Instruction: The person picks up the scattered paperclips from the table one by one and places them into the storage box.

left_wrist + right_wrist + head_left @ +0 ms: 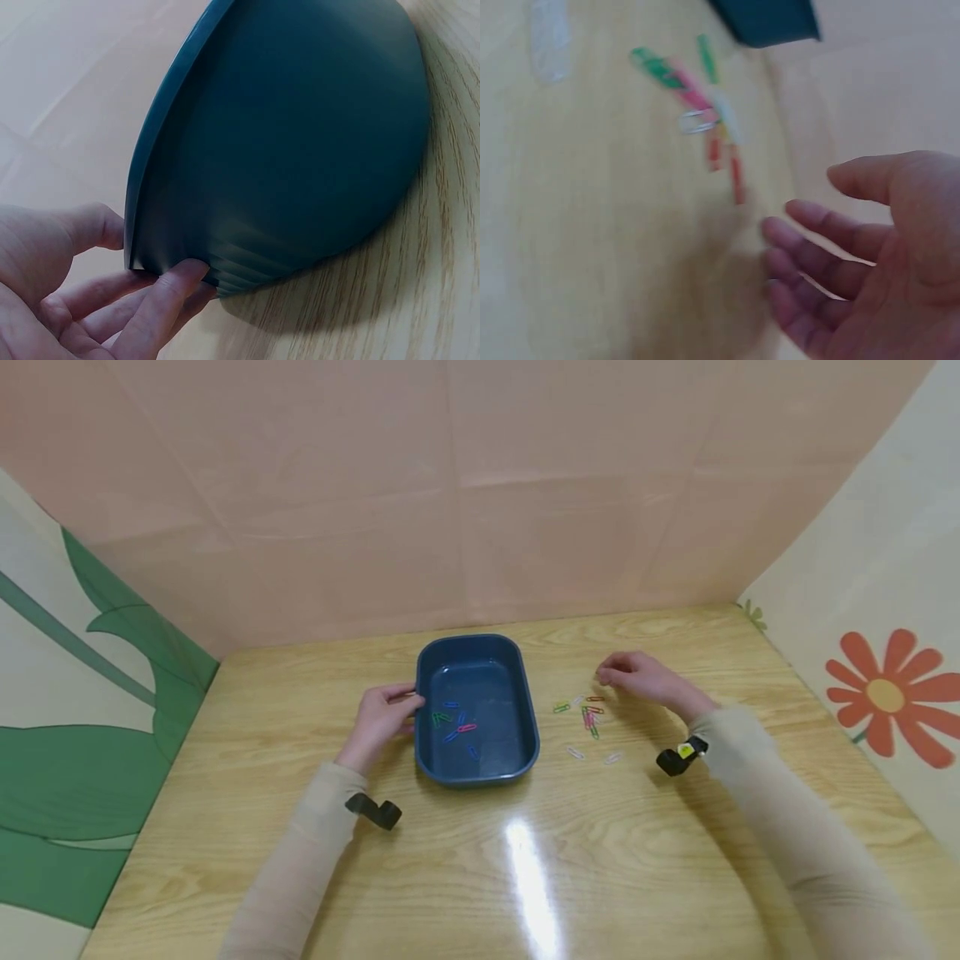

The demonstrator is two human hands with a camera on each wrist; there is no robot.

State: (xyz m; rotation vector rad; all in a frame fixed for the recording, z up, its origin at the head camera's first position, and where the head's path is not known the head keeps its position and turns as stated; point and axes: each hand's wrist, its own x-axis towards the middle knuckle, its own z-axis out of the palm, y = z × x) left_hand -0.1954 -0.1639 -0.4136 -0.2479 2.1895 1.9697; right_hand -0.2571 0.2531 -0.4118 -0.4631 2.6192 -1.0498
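Observation:
A dark blue tray [495, 689] stands on the table, holding several paper clips, among them a pink paper clip [467, 727], blue ones and green ones. My left hand [381, 714] grips the tray's left side. In the left wrist view the thumb meets the rim while the fingers [161, 304] lie against the outer wall. To the tray's right is a loose group of paper clips, including a yellow-green one [562, 707] and a red one [595, 699]. Just beyond this group hovers my right hand [637, 678], its fingers loosely bent and apart from the thumb, holding nothing.
Two pale paper clips lie nearer to me, one a white paper clip [613, 758]. The wooden table [420, 877] meets a pink cloth wall [465, 527] at the back. Printed panels stand at both sides, the right one with a red flower [885, 695].

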